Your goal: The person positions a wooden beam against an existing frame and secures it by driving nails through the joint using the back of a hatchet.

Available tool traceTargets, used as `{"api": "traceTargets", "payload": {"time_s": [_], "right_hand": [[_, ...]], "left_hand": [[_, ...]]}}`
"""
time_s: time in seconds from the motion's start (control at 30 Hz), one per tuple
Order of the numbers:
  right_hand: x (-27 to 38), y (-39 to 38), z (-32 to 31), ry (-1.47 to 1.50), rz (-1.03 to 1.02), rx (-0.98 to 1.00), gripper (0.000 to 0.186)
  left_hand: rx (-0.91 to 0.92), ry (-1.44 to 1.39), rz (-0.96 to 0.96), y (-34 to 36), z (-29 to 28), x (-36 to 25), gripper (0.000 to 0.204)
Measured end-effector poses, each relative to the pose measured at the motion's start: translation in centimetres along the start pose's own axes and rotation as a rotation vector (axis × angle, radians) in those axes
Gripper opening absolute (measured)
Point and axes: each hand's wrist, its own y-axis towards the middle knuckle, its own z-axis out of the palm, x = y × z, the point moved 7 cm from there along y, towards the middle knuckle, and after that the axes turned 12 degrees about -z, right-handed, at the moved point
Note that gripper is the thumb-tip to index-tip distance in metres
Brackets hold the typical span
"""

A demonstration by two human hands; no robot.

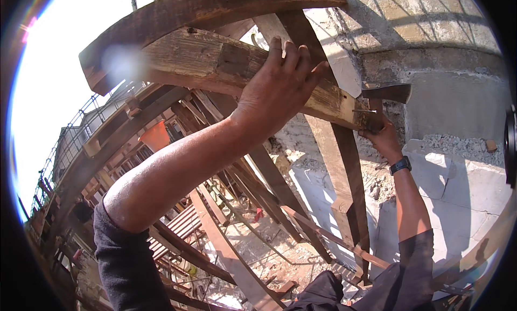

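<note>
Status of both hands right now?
Left hand: open, laid against the wooden beam.
Right hand: looks closed around the handle of the hatchet, beside the beam's end.

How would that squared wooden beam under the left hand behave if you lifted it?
The wooden beam looks thick, so it's probably stiff and fairly heavy. Its rough, weathered face likely gives the left hand decent grip. The nail jutting near one end might snag during a lift.
</note>
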Motion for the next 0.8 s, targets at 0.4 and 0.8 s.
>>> {"api": "traceTargets", "payload": {"time_s": [0.4,0.8], "right_hand": [[0.8,-0.4,-0.3,-0.066,0.026,0.028,0.065],[-0.3,-7.2,-2.0,0.224,0.157,-0.148,0.035]], "left_hand": [[-0.047,-0.020,0.022,0.1,0.5,0.3,0.055],[0.170,-0.001,0.020,0.9,1.4,0.7,0.077]]}}
